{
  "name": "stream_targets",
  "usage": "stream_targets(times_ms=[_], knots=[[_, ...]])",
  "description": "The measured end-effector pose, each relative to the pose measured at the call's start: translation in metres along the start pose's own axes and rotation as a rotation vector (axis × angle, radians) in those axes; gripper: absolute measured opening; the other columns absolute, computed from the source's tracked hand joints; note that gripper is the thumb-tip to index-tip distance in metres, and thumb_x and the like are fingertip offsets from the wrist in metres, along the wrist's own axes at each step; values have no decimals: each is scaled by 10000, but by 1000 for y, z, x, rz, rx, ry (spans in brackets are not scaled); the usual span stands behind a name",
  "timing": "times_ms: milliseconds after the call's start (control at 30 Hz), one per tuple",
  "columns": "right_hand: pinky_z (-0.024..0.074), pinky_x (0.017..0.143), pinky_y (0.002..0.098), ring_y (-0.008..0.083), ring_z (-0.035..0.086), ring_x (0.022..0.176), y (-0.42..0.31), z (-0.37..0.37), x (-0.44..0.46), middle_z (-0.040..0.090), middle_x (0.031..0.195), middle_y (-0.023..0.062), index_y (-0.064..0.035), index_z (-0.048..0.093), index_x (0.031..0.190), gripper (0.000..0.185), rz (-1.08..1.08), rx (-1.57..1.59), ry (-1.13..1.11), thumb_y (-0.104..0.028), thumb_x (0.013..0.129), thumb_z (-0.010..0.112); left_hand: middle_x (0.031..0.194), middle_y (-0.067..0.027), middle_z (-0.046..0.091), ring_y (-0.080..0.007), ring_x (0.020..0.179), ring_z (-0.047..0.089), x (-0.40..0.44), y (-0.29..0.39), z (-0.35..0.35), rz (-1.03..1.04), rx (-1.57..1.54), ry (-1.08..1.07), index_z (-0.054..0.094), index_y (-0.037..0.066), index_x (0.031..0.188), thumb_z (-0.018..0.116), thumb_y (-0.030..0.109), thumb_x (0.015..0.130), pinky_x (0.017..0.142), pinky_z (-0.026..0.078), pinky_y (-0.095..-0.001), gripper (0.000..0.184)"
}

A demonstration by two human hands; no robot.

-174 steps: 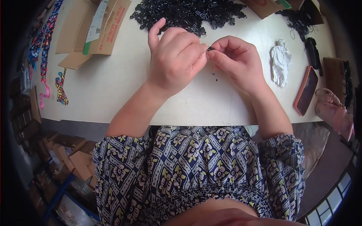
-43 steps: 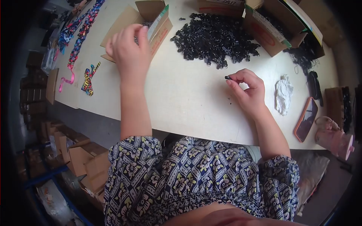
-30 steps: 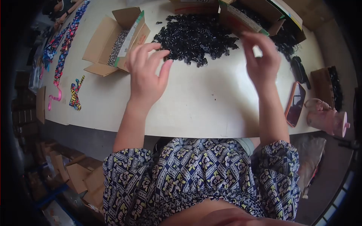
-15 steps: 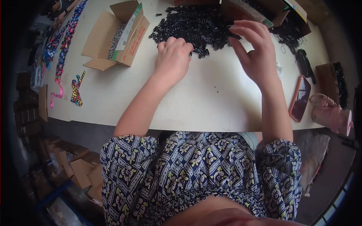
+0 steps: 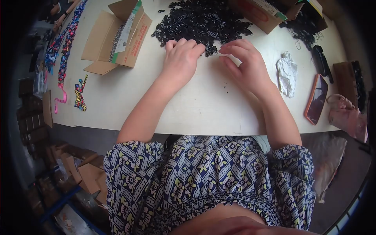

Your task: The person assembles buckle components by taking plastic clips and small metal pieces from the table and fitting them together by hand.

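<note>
A heap of small black pieces (image 5: 203, 23), some with shiny metal loops like little clips or buckles, lies at the far middle of the table. At its near edge, my left hand (image 5: 182, 60) rests with the fingers curled down. The fingertips are hidden, so what they hold cannot be made out. My right hand (image 5: 248, 62) hovers by the heap's near right edge, thumb and fingers apart, with nothing visible between them. A few loose black pieces lie between the two hands.
An open cardboard box (image 5: 135, 41) with small metal parts stands at left; another box (image 5: 262, 15) is at the back. At right are crumpled white paper (image 5: 288, 74), a phone (image 5: 316, 100) and a pink cup (image 5: 346, 119). Patterned straps (image 5: 64, 58) lie far left, near another person's arm.
My right hand has moved left and toward me, closer to my left hand, uncovering the white paper. My left hand stays at the heap's edge. The view has shifted slightly.
</note>
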State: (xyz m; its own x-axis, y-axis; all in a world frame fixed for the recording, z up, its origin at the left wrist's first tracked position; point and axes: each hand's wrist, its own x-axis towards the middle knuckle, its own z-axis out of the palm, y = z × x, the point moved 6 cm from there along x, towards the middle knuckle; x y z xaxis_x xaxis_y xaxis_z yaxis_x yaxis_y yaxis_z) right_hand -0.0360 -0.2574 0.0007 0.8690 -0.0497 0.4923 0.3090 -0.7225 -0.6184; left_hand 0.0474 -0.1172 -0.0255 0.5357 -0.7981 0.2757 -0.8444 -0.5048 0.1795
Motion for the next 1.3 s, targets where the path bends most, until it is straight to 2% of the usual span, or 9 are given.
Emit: stream_targets(times_ms=[267,367,467,600,700,867,1000,1200,1300], knots=[[513,774,375,304,609,862,5,6,-6,655,897,126,-19,685,876,124,-14,20,-26,-57,759,704,832,-16,623,-227,865,576,0,7,-5,77,-44,88,638,81,801,679,71,795,862,389,-387,43],[518,770,371,298,619,852,1,5,-6,659,896,124,-20,684,896,155,-5,66,-5,-64,752,716,832,-24,648,-192,811,604,1,8,-13,0,-328,87,648,50,835,674,45,817,799,449,-344,32],[530,738,354,273,640,839,-2,7,-8,664,909,121,-23,681,940,204,56,150,-9,-62,746,730,841,-47,682,-164,780,630,-3,13,-19,-250,-850,135,665,22,890,662,41,840,765,485,-302,53],[542,677,326,233,665,808,3,8,-9,671,914,115,-30,678,988,247,112,174,5,-50,749,737,861,-42,684,-100,782,617,-8,14,-6,-315,-1091,154,664,-5,942,649,45,878,756,492,-244,83],[542,655,316,238,666,781,-5,4,-5,671,890,116,-28,679,984,231,-18,173,107,-43,760,729,851,-28,673,-84,785,603,-9,14,4,-383,-1268,122,659,-10,945,639,59,897,752,487,-235,87],[527,647,339,261,651,762,-4,8,-5,654,843,119,-17,672,961,191,4,127,15,-36,775,716,858,-30,651,-71,790,584,-12,8,9,-443,-1330,111,637,-15,968,628,51,911,735,478,-221,88],[512,643,349,264,635,750,-3,10,-5,631,820,120,-3,652,951,148,21,147,-6,-29,809,684,898,-39,622,-75,830,565,-12,11,9,-375,-1410,185,542,-13,1062,603,12,911,754,457,-221,164],[512,643,311,194,619,742,-1,17,-10,622,838,100,23,615,972,124,191,394,-89,-37,866,633,982,-46,573,-84,924,535,-15,14,8,-245,-1466,89,435,25,1170,536,-37,923,838,438,-223,274],[494,627,261,117,584,724,2,19,-14,613,809,48,28,613,958,117,234,495,-117,-60,885,639,986,-42,558,-81,917,519,-16,17,7,-224,-1422,13,435,25,1175,517,-36,925,837,429,-224,270]])
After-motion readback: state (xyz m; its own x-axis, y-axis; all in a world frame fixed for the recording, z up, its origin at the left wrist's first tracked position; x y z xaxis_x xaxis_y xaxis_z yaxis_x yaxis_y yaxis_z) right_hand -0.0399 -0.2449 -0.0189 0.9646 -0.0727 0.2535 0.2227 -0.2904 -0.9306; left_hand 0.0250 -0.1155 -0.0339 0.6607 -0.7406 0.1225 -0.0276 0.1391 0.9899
